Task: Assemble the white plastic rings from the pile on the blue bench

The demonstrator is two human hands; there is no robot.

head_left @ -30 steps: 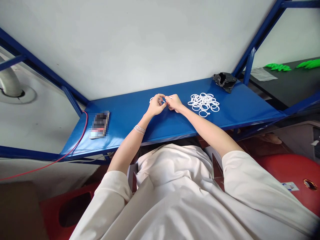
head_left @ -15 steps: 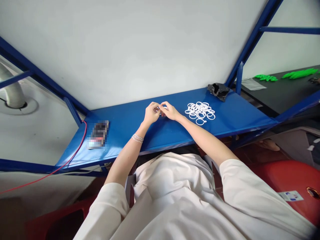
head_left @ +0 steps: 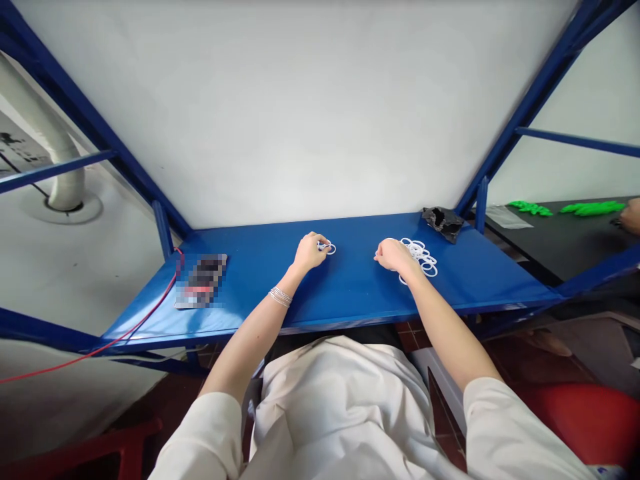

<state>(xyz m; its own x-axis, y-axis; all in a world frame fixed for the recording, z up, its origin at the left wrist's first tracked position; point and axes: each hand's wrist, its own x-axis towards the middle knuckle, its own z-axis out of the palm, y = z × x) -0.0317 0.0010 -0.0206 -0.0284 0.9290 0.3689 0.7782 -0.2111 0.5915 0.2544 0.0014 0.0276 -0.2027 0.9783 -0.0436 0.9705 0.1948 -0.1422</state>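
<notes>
Over the middle of the blue table [head_left: 360, 293], my left hand [head_left: 311, 251] is closed on white rings [head_left: 331, 249], which stick out to the right of its fingertips. My right hand [head_left: 391, 255] has its fingers pressed together at the left edge of a loose pile of white rings [head_left: 425, 259]. Part of the pile is covered by that hand, and whatever its fingers hold is too small to make out. A beaded bracelet [head_left: 281, 297] circles my left wrist.
A blurred, phone-like object [head_left: 203, 280] lies on the table's left side beside a red cable [head_left: 150, 308]. Behind the pile sits a crumpled black bag [head_left: 444, 223]. Blue frame bars flank the table. Green items [head_left: 593, 209] and another person's hand [head_left: 631, 216] are at far right.
My hands have separated: the right one has moved right to the pile, while the left keeps white rings. The view has tilted up, and another person's hand shows more at far right.
</notes>
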